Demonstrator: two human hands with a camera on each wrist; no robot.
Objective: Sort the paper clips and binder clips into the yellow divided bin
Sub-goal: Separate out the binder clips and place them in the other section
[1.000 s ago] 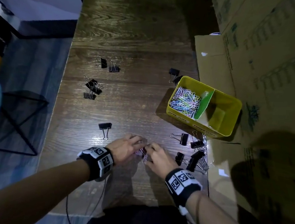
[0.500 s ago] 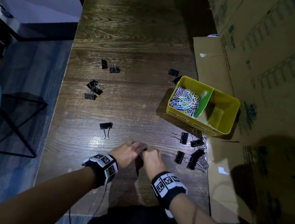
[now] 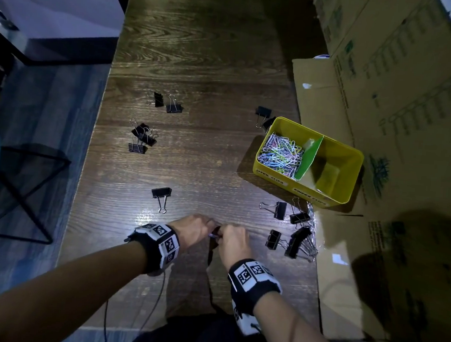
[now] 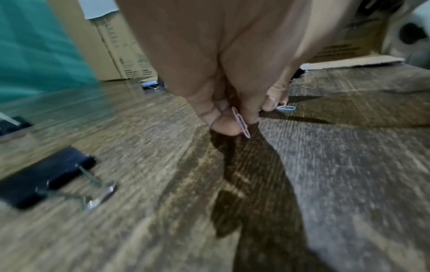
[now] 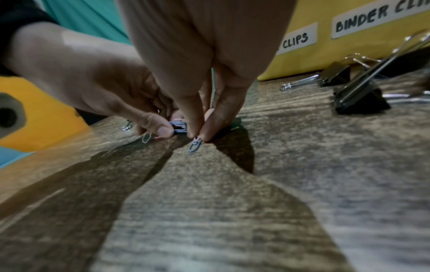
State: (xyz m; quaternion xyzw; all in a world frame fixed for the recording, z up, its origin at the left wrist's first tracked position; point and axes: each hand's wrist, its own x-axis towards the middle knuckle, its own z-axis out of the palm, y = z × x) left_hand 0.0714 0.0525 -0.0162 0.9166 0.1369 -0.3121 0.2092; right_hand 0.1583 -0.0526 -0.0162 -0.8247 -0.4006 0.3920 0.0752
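Both hands meet fingertip to fingertip near the table's front edge. My left hand [image 3: 201, 227] pinches a pink paper clip [image 4: 241, 122] between thumb and fingers. My right hand [image 3: 230, 237] pinches a blue paper clip [image 5: 195, 145] just above the wood, with a pink one beside it. The yellow divided bin [image 3: 272, 174] stands at the right; its left compartment holds a heap of coloured paper clips [image 3: 281, 155], its right compartment holds none. Black binder clips lie scattered: one [image 3: 162, 194] ahead of my left hand, a cluster [image 3: 293, 239] right of my right hand.
More binder clips lie at the far left [image 3: 140, 138], further back [image 3: 167, 104] and behind the bin [image 3: 262, 113]. Flattened cardboard [image 3: 386, 102] covers the table's right side. A green divider [image 3: 310, 157] splits the bin. The table's left edge drops to the floor.
Both hands have drawn closer together and slightly toward me, fingertips now pinching paper clips off the table. The head view has shifted a little.
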